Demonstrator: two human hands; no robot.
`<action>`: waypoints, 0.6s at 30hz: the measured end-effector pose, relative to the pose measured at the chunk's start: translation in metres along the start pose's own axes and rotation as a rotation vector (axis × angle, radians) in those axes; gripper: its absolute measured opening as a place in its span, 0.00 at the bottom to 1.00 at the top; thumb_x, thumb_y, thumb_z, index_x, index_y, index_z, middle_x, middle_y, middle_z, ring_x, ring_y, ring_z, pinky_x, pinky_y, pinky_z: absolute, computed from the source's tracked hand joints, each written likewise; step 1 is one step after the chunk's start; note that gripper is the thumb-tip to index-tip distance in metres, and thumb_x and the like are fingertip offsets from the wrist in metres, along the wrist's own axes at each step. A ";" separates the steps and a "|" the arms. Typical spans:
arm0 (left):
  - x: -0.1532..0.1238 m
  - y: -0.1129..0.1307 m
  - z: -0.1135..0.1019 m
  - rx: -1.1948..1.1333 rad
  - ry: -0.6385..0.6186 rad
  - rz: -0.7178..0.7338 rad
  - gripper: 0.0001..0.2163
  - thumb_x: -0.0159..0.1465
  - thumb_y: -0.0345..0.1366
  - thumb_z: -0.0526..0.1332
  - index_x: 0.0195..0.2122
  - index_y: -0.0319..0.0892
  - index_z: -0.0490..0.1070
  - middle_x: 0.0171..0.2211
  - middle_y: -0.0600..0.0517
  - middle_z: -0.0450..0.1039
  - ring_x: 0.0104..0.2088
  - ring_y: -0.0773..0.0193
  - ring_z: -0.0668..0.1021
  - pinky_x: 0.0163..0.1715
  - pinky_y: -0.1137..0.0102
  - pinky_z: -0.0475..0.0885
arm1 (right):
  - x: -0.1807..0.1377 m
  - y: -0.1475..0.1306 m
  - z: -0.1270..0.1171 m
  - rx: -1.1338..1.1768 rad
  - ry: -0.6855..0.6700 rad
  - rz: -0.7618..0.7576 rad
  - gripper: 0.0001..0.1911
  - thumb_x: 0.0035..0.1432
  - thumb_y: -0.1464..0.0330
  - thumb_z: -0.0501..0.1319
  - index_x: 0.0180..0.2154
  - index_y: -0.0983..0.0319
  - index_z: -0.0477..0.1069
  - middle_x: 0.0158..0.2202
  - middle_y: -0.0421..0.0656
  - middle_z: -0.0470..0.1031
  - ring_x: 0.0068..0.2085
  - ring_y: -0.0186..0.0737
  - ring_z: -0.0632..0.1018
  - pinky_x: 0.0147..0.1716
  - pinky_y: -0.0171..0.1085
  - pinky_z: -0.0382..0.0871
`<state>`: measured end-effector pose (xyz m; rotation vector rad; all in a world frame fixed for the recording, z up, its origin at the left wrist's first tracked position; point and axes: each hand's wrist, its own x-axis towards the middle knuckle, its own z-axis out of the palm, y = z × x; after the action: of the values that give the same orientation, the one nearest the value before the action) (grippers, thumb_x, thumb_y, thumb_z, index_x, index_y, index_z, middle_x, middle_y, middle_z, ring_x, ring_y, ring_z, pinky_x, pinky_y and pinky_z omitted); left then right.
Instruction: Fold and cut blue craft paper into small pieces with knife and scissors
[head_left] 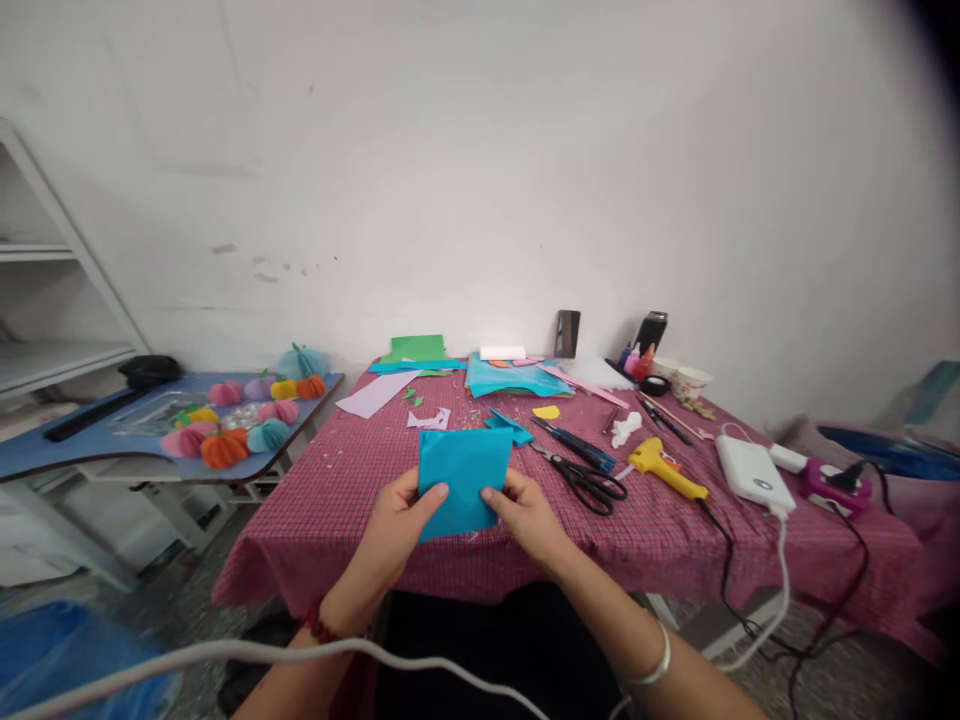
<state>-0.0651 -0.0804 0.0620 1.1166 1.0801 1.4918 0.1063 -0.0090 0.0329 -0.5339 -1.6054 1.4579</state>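
Observation:
A blue sheet of paper [463, 478] is held up over the near edge of the table with the red checked cloth [337, 510]. My left hand [397, 525] pinches its lower left side, thumb on the front. My right hand [529, 515] pinches its lower right side the same way. Both hands are closed on the paper. Black scissors [589, 485] and a blue-handled cutter [577, 443] lie just right of my right hand.
A yellow glue gun [664, 467], a white power bank [752, 472] and cables lie to the right. Stacks of coloured paper [514, 378] sit at the back. Paper pumpkins [225, 447] rest on a blue side table [45, 445] at left. A white cable [225, 655] crosses the foreground.

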 end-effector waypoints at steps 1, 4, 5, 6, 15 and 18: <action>-0.001 0.004 -0.002 0.000 -0.020 0.037 0.17 0.55 0.40 0.67 0.45 0.40 0.74 0.39 0.46 0.78 0.36 0.59 0.78 0.38 0.66 0.73 | -0.002 0.000 -0.001 -0.023 0.008 -0.019 0.16 0.54 0.56 0.62 0.40 0.60 0.74 0.35 0.41 0.78 0.36 0.41 0.76 0.37 0.40 0.71; -0.004 0.019 -0.008 -0.069 -0.049 0.143 0.15 0.57 0.40 0.65 0.44 0.42 0.75 0.40 0.47 0.78 0.39 0.59 0.77 0.41 0.66 0.71 | -0.009 -0.003 -0.006 -0.152 0.050 -0.104 0.12 0.57 0.60 0.61 0.38 0.60 0.75 0.34 0.42 0.77 0.35 0.41 0.75 0.37 0.39 0.70; -0.006 0.023 -0.010 -0.104 -0.056 0.159 0.14 0.58 0.41 0.63 0.43 0.42 0.76 0.39 0.47 0.78 0.39 0.60 0.77 0.42 0.66 0.71 | -0.011 -0.005 -0.008 -0.207 0.066 -0.142 0.10 0.57 0.61 0.60 0.37 0.60 0.75 0.34 0.42 0.77 0.35 0.41 0.75 0.37 0.39 0.69; -0.007 0.028 -0.012 -0.135 -0.074 0.168 0.14 0.60 0.44 0.61 0.41 0.42 0.77 0.38 0.46 0.78 0.38 0.60 0.78 0.42 0.66 0.71 | -0.013 -0.008 -0.010 -0.264 0.079 -0.183 0.09 0.58 0.62 0.60 0.35 0.59 0.76 0.32 0.41 0.76 0.34 0.40 0.74 0.37 0.39 0.68; -0.020 0.050 -0.018 0.059 -0.443 0.161 0.23 0.52 0.49 0.68 0.47 0.44 0.75 0.43 0.45 0.77 0.46 0.52 0.76 0.49 0.60 0.68 | -0.027 -0.027 -0.011 -0.339 0.088 -0.248 0.06 0.58 0.66 0.60 0.31 0.58 0.75 0.29 0.41 0.72 0.34 0.40 0.72 0.37 0.39 0.66; -0.020 0.052 -0.012 0.125 -0.526 0.147 0.23 0.51 0.46 0.69 0.48 0.44 0.74 0.45 0.45 0.75 0.47 0.52 0.75 0.49 0.61 0.67 | -0.031 -0.022 -0.010 -0.224 0.079 -0.145 0.06 0.56 0.64 0.62 0.31 0.58 0.77 0.29 0.40 0.73 0.33 0.40 0.73 0.36 0.39 0.66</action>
<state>-0.0834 -0.1098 0.1073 1.5934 0.7405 1.1487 0.1354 -0.0328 0.0431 -0.5818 -1.7176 1.1439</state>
